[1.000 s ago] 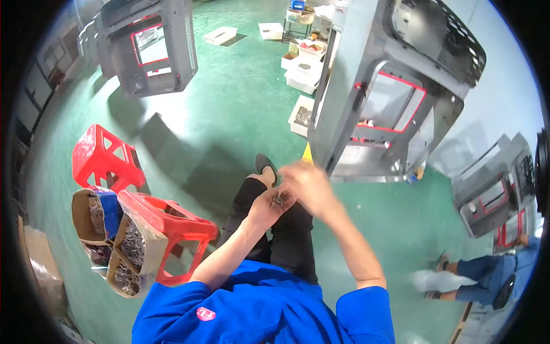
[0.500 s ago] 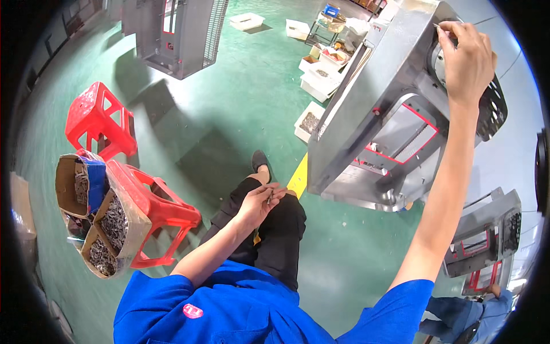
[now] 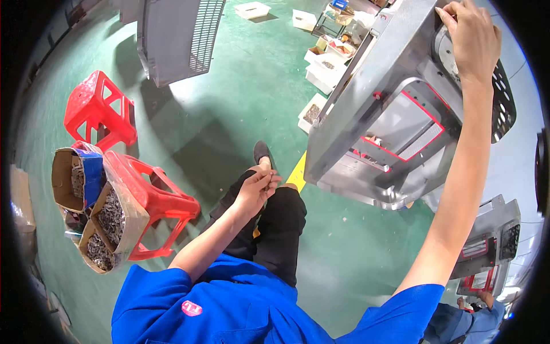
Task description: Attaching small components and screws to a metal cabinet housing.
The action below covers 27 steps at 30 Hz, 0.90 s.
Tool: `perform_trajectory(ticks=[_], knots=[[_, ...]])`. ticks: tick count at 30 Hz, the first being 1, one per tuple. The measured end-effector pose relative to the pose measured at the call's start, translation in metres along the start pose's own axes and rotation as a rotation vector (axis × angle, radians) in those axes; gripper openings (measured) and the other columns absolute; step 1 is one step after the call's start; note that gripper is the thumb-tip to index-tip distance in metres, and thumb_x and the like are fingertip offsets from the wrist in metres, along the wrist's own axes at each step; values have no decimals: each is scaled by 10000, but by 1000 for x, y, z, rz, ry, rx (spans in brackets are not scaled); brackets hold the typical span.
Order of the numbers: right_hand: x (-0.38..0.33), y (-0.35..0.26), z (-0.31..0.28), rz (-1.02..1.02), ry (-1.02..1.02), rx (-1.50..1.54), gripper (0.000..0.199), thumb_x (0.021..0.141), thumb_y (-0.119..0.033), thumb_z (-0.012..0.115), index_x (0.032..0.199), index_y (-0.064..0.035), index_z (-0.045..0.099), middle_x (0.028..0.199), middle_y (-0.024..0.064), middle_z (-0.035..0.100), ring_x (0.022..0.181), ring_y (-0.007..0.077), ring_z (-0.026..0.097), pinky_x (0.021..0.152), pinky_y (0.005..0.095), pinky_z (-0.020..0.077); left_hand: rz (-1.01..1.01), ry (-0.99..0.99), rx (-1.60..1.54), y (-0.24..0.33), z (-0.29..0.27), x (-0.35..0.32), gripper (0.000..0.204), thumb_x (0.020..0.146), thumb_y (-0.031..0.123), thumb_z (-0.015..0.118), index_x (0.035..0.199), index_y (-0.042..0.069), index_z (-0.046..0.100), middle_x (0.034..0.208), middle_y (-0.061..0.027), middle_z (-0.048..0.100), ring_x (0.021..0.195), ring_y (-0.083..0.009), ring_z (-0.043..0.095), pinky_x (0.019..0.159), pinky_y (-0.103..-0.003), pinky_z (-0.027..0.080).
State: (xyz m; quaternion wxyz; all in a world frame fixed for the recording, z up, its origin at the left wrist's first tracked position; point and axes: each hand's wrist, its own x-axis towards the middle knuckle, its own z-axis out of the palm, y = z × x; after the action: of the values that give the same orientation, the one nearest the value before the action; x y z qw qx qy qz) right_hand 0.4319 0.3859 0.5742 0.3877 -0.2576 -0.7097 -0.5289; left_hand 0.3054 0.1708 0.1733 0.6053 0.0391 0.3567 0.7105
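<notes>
My right hand (image 3: pixel 473 46) is raised to the upper edge of a large grey sheet-metal housing (image 3: pixel 364 103), beside a dark round fitting (image 3: pixel 448 57). Its thumb and forefinger are pressed together; what they pinch, if anything, is too small to make out. The housing has a window-like opening edged in red (image 3: pixel 424 140). Low over my knees, my left hand (image 3: pixel 255 194) has its fingers curled closed around small metal parts, mostly hidden now.
To the left, cut cardboard boxes (image 3: pixel 123 243) full of small metal pieces rest by a red stool (image 3: pixel 152 192), with another red stool (image 3: pixel 94 106) beyond. Another grey housing (image 3: pixel 172 40) hangs ahead. White bins (image 3: pixel 323 77) line the floor; a person in blue (image 3: pixel 467 324) works at lower right.
My right hand has moved slightly up along the housing's edge. My left hand's fingers have curled in more, hiding the metal parts. The housing ahead has turned, and the view has shifted slightly.
</notes>
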Motion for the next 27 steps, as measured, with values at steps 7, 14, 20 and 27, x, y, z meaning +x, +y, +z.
perform_trajectory(ticks=[7, 14, 20, 27], knots=[[-106, -140, -36, -82, -340, 1045, 162, 698, -265, 677, 709, -105, 652, 748, 58, 595, 832, 244, 540, 807, 412, 379, 130, -98, -63, 10, -10, 0, 261, 983, 207, 436, 1045, -12, 563, 748, 19, 472, 596, -55, 359, 506, -184, 284], [-216, -227, -53, -27, -796, 1348, 141, 669, -190, 724, 752, -88, 672, 744, 40, 617, 756, 221, 542, 743, 347, 383, 153, -175, -15, 8, -16, 5, 290, 991, 275, 424, 930, 29, 565, 647, 44, 399, 531, -29, 298, 459, -185, 238], [-227, -234, -47, 125, -757, 1465, 119, 665, -148, 721, 698, -61, 647, 700, 60, 601, 743, 260, 548, 714, 377, 407, 147, -144, -165, -4, -6, 2, 233, 982, 208, 449, 876, 38, 568, 640, 52, 372, 530, -38, 304, 481, -199, 246], [-226, -223, -41, -147, -473, 1157, 135, 619, -93, 707, 712, -82, 610, 720, 24, 554, 780, 229, 539, 773, 406, 417, 82, 8, -111, -22, -14, 17, 258, 954, 200, 498, 1019, -9, 636, 671, 35, 447, 515, -44, 328, 457, -196, 253]])
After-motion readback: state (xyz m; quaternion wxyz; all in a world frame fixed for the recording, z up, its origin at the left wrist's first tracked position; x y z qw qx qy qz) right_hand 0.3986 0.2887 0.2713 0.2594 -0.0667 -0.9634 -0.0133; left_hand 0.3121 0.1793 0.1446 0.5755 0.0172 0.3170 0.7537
